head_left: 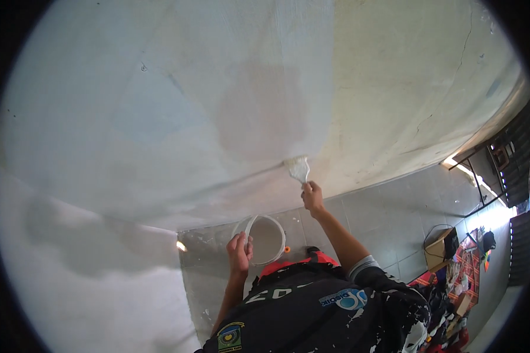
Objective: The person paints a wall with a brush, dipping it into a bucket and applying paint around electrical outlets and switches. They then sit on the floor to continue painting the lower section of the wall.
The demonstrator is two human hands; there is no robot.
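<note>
My right hand is wrapped round the handle of a wide paintbrush. The bristles, pale with paint, are against or very close to the wall, just below a pinkish patch. Down to the left, my left hand grips the handle of a white paint bucket and keeps it near my waist. Pale liquid shows inside the bucket. A lighter painted area on the wall meets an older cream-coloured part to the right of the brush.
Grey floor tiles run along the foot of the wall. At the right lie a cardboard box, a red patterned mat and heaped belongings. A dark metal frame stands near a bright opening. Cracks mark the upper right wall.
</note>
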